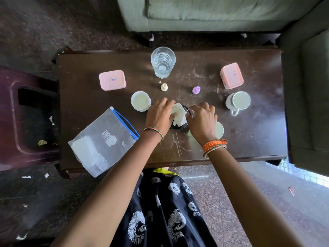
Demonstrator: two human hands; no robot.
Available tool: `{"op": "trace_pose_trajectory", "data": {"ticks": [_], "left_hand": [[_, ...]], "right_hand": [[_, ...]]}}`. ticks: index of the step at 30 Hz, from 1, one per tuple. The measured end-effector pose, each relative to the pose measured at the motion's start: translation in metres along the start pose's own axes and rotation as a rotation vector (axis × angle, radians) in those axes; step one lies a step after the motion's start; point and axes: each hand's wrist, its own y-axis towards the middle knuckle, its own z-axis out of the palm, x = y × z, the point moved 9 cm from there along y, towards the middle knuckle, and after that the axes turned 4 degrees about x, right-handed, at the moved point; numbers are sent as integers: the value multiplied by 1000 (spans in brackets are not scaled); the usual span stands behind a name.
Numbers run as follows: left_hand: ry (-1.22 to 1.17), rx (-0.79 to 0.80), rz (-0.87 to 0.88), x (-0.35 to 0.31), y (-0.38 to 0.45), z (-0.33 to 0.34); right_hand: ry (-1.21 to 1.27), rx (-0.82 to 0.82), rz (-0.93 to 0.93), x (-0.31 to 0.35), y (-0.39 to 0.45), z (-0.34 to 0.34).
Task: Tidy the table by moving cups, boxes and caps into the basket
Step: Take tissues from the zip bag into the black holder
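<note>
On the dark table (249, 139), my left hand (160, 115) and my right hand (202, 115) both hold a crumpled white cloth (178, 115) over a small black round dish (179, 127). A white cup (140, 101) stands just left of my left hand. A white mug (239, 102) with a handle stands to the right. Two pink-lidded boxes lie at the back left (112, 80) and back right (232, 75). A cream cap (164, 87) and a purple cap (196, 90) lie in the middle. No basket is in view.
A clear glass (163, 62) stands at the back centre. A zip bag (105, 141) with white contents overhangs the front left edge. A pale round lid (219, 130) lies by my right wrist. A dark plastic stool (26, 120) stands left, grey sofas behind and right.
</note>
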Motion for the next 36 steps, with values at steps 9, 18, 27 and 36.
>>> {"op": "trace_pose_trajectory", "data": {"ticks": [9, 18, 27, 36], "left_hand": [[42, -77, -31, 4, -1, -8], [1, -120, -32, 9, -13, -10], [-36, -144, -65, 12, -8, -19], [-129, -153, 51, -4, -14, -13]], "right_hand": [[-192, -146, -65, 16, 0, 0], [-116, 28, -178, 49, 7, 16], [-183, -19, -65, 33, 2, 11], [33, -131, -92, 26, -11, 2]]}}
